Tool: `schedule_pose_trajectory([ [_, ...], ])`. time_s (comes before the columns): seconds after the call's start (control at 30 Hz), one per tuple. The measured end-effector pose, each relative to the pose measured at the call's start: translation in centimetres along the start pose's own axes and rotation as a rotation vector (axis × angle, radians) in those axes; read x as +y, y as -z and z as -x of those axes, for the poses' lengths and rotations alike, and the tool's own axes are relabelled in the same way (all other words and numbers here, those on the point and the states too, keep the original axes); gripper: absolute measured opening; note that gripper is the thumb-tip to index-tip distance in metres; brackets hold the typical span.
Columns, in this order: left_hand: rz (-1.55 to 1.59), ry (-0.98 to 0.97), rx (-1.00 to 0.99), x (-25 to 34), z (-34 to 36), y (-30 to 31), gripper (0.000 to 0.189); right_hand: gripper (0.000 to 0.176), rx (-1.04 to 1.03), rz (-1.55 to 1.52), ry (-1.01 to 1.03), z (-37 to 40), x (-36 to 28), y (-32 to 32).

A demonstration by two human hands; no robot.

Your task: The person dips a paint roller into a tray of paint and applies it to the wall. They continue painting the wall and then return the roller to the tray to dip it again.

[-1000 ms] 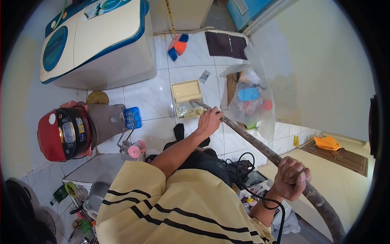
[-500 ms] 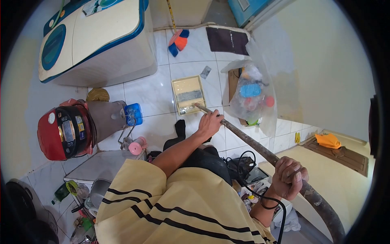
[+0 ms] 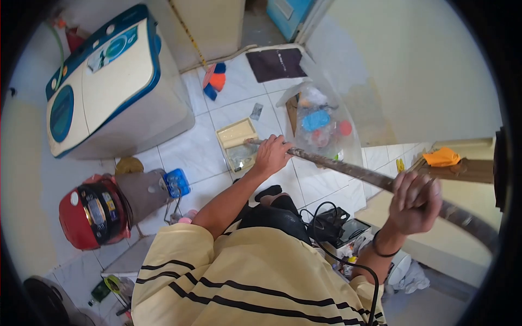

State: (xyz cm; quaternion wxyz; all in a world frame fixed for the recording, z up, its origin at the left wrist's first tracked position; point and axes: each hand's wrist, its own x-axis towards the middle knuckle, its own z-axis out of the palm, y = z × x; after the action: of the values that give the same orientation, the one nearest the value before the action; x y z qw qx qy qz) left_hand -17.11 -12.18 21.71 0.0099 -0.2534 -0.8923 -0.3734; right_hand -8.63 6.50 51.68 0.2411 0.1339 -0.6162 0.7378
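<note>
one pole gripped by left hand and right hand, one tray

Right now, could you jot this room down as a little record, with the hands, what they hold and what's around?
Left hand: around the pole, nearer the tray
Right hand: gripping the pole farther back
Pole tip: at the tray; contact unclear
Tray place: tiled floor, ahead
Left side: washing machine, red cooker
Right side: clear plastic bag
Beyond tray: dark mat, broom
</note>
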Motion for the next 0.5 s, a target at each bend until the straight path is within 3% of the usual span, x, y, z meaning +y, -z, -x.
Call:
schedule_pose_trajectory([
  [0.2, 0.051, -0.215, -0.017, 5.4, -7.1, 3.9, 0.027, 0.038, 0.373, 0.017, -0.066, -9.4, -6.8, 4.1],
  [0.33, 0.0, -0.308, -0.077, 10.2, -12.4, 7.8, 0.031, 0.034, 0.398, 0.008, -0.017, -14.5, -12.2, 7.9],
  [0.4, 0.051, -0.416, -0.044, 12.9, -15.6, 9.8, 0.033, 0.023, 0.811, 0.268, 0.24, -17.1, -14.4, 5.7],
  [0.5, 0.065, -0.555, 0.067, 17.1, -20.1, 12.8, 0.034, 0.023, 0.581, 0.328, 0.346, -18.5, -17.7, 7.9],
])
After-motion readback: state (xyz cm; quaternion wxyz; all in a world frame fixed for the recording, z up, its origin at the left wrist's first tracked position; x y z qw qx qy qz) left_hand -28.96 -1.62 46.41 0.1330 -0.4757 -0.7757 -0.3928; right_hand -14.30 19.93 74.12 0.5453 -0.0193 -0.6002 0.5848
